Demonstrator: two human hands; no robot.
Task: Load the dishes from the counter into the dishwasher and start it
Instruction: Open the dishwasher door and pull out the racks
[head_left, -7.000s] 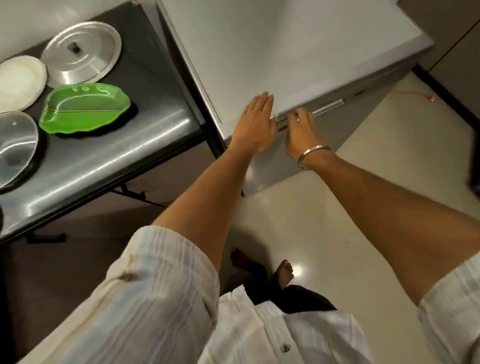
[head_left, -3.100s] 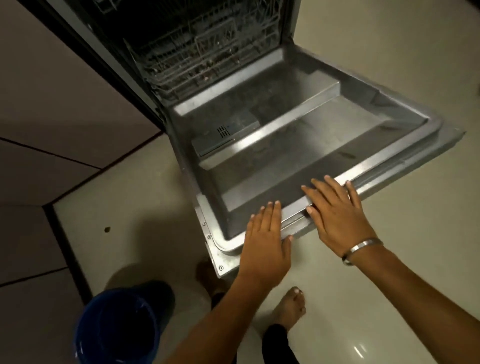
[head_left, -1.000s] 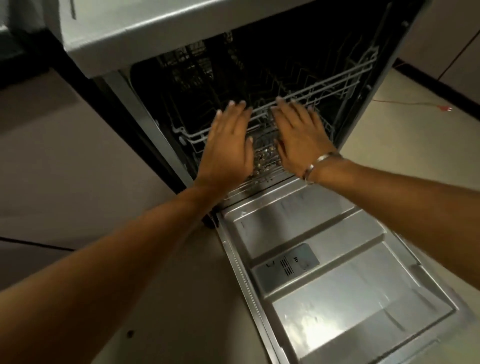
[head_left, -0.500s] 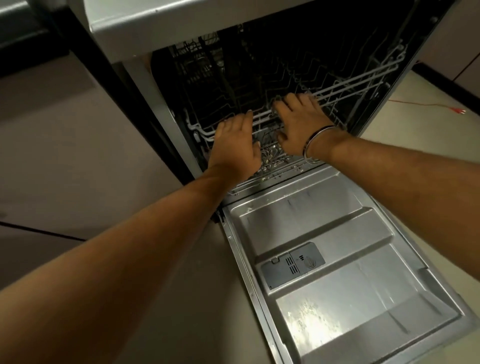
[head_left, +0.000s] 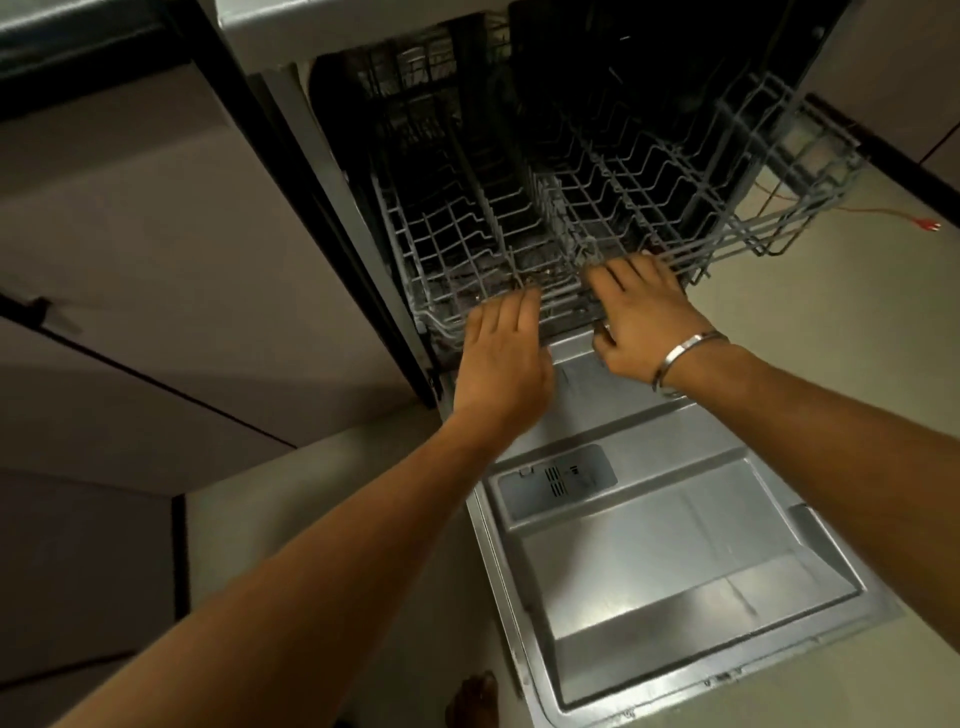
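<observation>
The dishwasher stands open, its steel door (head_left: 675, 571) folded down flat toward me. A grey wire rack (head_left: 649, 171), with nothing in it, sticks partway out of the dark tub above the door's hinge end. My left hand (head_left: 501, 358) reaches over the rack's front rail with its fingertips curled on the wire. Just to its right, my right hand (head_left: 636, 322), a metal bangle on the wrist, grips the same rail with the thumb underneath. No dishes are in view.
A grey detergent dispenser (head_left: 558, 480) sits in the door's inner panel. Cabinet fronts (head_left: 130, 234) fill the left side. A red-tipped wire (head_left: 919, 224) lies on the pale floor at the right. My bare foot (head_left: 472, 701) is by the door's near-left corner.
The rack has slid out of the tub toward me with both hands on its front rail. Before that, my hands lowered the door and reached into the tub.
</observation>
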